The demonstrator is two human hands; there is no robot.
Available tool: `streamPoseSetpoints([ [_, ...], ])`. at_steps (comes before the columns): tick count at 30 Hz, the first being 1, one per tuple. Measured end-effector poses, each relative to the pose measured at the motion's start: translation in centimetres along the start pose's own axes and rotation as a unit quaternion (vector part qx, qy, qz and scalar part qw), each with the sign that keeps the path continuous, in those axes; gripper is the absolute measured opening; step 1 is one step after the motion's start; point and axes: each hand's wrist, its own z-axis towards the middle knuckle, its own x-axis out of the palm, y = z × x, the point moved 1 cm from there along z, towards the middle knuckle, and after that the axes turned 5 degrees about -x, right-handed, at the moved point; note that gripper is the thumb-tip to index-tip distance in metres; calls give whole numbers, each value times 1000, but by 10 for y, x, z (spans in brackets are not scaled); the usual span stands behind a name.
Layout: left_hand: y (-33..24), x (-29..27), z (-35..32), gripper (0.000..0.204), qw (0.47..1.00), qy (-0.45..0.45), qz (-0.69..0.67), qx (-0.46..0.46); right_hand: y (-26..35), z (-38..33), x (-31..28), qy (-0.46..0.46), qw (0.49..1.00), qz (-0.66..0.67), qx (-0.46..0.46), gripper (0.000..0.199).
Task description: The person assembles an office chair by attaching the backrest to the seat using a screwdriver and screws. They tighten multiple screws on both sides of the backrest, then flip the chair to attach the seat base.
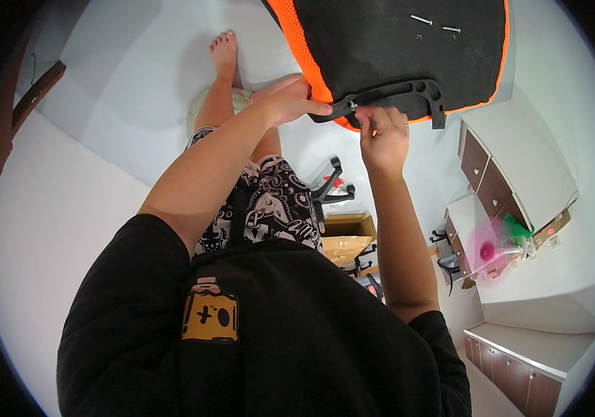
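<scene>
A black chair seat cushion [395, 48] with an orange mesh edge fills the top of the view, its underside facing me. A black plastic bracket [409, 92] lies along its lower edge. My left hand [287, 101] presses on the bracket's left end and the cushion's edge. My right hand [381, 128] pinches a small silver screw [354, 105] at a hole in the bracket. Two more silver screws [431, 23] stick out of the cushion's underside near the top.
A black star-shaped chair base [332, 191] lies on the pale floor beside an open cardboard box [347, 236]. A brown and white drawer unit [492, 181] stands at the right with a pink item on a low table. My bare foot [224, 52] rests on the floor.
</scene>
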Motion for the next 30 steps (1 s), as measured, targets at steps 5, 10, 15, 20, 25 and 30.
streamPoseSetpoints([
  [5, 3, 4, 3, 44, 1000, -15, 11, -8, 9, -4, 3, 11, 993, 52, 108, 9],
  [10, 4, 5, 5, 39, 997, 18, -74, -8, 22, -4, 21, -13, 898, 303, 318, 11],
  [15, -4, 4, 5, 33, 954, 33, -282, -95, 29, -6, 30, -97, 656, 572, 482, 17],
  [20, -24, 3, -6, 48, 906, 58, -406, -106, 26, -8, 13, 8, 911, 314, 269, 21],
  [25, -38, 1, -12, 54, 882, 85, -456, -84, 18, 10, 4, -9, 998, -9, 69, 20],
  [30, -48, 1, -16, 57, 891, 75, -440, -86, 13, 21, 12, -22, 947, 195, 255, 19],
])
